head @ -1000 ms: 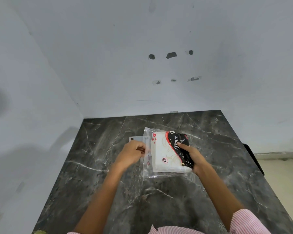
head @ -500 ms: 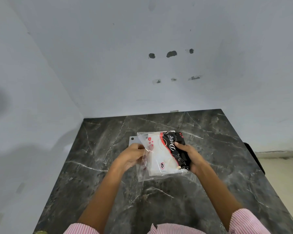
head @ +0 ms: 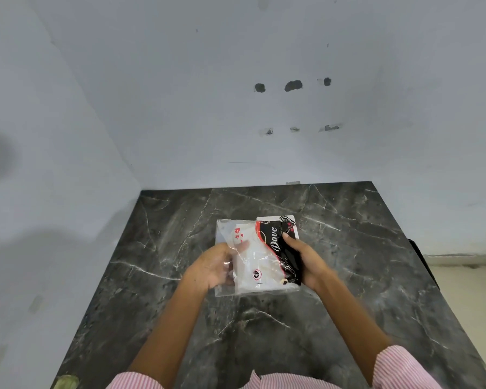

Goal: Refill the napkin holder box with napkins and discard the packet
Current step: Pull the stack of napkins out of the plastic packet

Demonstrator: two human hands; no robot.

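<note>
Napkin packet (head: 260, 259): held between both hands above the middle of the dark marble counter (head: 348, 290).
Left hand (head: 212, 268): fingers curled around the packet's left edge, partly seen through the clear film; thumb lies on top near the red heart marks.
Right hand (head: 306, 261): closed on the right, black side, thumb on top by the "Dove" lettering, fingers wrapped underneath.
Packet look: clear plastic with a white napkin stack inside, a black panel with red trim on the right, a small red "CP" mark near the near edge; the loose film is crinkled at the left and near sides.
Beyond it: a white card (head: 288, 220) with black print shows just past the packet's far right corner.
Sleeves (head: 401, 366): pink-striped, at the near edge.
</note>
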